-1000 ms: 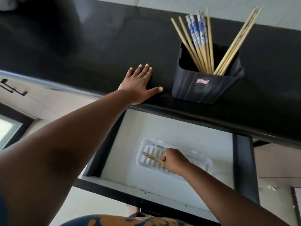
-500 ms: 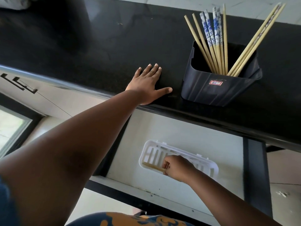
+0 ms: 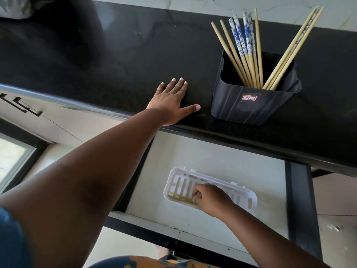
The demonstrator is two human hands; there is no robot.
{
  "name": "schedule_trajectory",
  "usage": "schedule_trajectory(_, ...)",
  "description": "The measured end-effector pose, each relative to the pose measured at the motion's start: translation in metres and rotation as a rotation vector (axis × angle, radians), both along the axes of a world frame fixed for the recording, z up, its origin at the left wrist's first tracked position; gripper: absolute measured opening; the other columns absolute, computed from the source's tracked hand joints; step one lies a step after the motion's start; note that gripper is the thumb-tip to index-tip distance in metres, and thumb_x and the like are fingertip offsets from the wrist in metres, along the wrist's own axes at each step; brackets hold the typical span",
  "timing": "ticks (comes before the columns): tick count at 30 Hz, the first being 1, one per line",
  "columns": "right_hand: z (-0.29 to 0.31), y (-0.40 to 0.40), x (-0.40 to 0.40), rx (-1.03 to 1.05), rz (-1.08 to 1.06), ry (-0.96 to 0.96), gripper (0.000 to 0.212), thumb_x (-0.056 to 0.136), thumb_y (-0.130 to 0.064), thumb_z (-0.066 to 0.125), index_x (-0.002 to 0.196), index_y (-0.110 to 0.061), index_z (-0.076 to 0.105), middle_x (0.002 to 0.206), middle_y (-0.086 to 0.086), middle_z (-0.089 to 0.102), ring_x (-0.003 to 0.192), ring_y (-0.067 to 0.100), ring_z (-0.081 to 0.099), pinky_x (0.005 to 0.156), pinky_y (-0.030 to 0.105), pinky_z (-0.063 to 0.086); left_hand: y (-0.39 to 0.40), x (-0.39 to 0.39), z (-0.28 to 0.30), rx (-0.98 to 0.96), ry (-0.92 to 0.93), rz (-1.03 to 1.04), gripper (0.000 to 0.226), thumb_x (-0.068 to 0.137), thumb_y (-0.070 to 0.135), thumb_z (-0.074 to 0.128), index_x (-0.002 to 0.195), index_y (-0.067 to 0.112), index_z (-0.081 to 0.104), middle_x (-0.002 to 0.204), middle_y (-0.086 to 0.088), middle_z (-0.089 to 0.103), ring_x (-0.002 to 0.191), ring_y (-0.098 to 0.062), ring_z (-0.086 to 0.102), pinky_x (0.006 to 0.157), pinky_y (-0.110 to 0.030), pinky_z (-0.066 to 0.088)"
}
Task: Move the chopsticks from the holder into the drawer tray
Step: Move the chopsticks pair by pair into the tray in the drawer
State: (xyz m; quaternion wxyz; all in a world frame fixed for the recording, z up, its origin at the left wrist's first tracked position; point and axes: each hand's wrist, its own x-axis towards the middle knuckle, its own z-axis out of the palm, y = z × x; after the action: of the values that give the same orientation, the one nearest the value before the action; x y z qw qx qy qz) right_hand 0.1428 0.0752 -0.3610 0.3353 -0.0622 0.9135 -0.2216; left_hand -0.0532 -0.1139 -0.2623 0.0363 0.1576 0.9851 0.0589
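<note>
Setting chopsticks down into the tray now, flatter than a second ago.

Black countertop (image 3: 96, 60) above, open drawer (image 3: 222, 161) below; left hand (image 3: 172, 102) stays flat on the counter, fingers straight and thumb spread. The dark holder (image 3: 249, 107) keeps seven sticks upright. Right hand (image 3: 209, 200), fingers curled, pinches the bamboo chopsticks (image 3: 179, 197), now lying along the white tray (image 3: 245, 190)'s near edge.

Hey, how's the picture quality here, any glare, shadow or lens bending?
Head view: soft daylight glare streaks the black countertop at upper left; wide-angle bending curves its front edge; the left hand and holder look sharp; the tray in the drawer sits dimmer.
</note>
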Motion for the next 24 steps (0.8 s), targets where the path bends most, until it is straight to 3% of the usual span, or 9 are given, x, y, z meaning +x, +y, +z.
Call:
schedule_trajectory(7,0.090,0.003,-0.044,-0.016,0.109,0.117,0.015,0.087,-0.027,0.055,0.092,-0.026,0.068,0.098,-0.006,0.069,0.093,0.019,0.062,0.070,0.026,0.042,0.003,0.000,0.003,-0.032,0.011,-0.021,0.104,0.075,0.086,0.003,0.155,0.019,-0.001,0.163,0.001,-0.006,0.149,-0.016,-0.010,0.120,-0.042,-0.005)
schedule_trajectory(11,0.170,0.012,-0.083,-0.183,0.023,0.162,0.009,0.082,-0.036,0.063,0.079,-0.030,0.069,0.063,-0.010,0.069,0.054,-0.001,0.059,0.047,0.017,0.041,0.003,0.002,0.004,-0.043,0.004,0.002,0.106,0.072,0.085,0.001,0.155,0.018,-0.001,0.163,0.001,-0.006,0.149,-0.017,-0.010,0.120,-0.040,-0.005)
schedule_trajectory(14,0.228,0.030,-0.108,-0.350,-0.133,0.262,0.009,0.082,-0.039,0.064,0.079,-0.031,0.069,0.061,-0.013,0.071,0.041,-0.003,0.055,0.038,0.013,0.040,0.004,0.003,0.003,-0.051,0.006,0.008,0.107,0.072,0.086,-0.001,0.155,0.018,-0.002,0.163,0.001,-0.007,0.148,-0.016,-0.011,0.120,-0.039,-0.006)
schedule_trajectory(19,0.275,0.075,-0.156,-0.376,-0.446,0.669,0.013,0.086,-0.027,0.063,0.076,-0.031,0.071,0.067,-0.016,0.069,0.055,-0.005,0.061,0.057,0.019,0.049,0.002,0.003,0.003,-0.045,0.009,0.003,0.114,0.064,0.089,-0.009,0.154,0.019,-0.006,0.160,0.003,-0.014,0.147,-0.015,-0.017,0.119,-0.037,-0.009)
schedule_trajectory(22,0.270,0.102,-0.182,-0.377,-0.656,0.764,0.004,0.086,-0.024,0.067,0.088,-0.026,0.070,0.086,-0.015,0.067,0.076,0.002,0.063,0.062,0.020,0.046,0.000,0.002,0.001,-0.014,0.010,0.003,0.109,0.066,0.088,-0.008,0.151,0.020,-0.012,0.158,0.005,-0.017,0.144,-0.014,-0.022,0.119,-0.037,-0.012)
schedule_trajectory(24,0.260,0.115,-0.195,-0.381,-0.777,0.791,0.010,0.085,-0.022,0.069,0.095,-0.021,0.066,0.091,-0.007,0.068,0.070,0.003,0.061,0.058,0.020,0.044,-0.001,0.002,0.000,-0.002,0.009,0.006,0.101,0.071,0.087,-0.003,0.148,0.022,-0.016,0.158,0.005,-0.019,0.143,-0.014,-0.024,0.117,-0.035,-0.014)
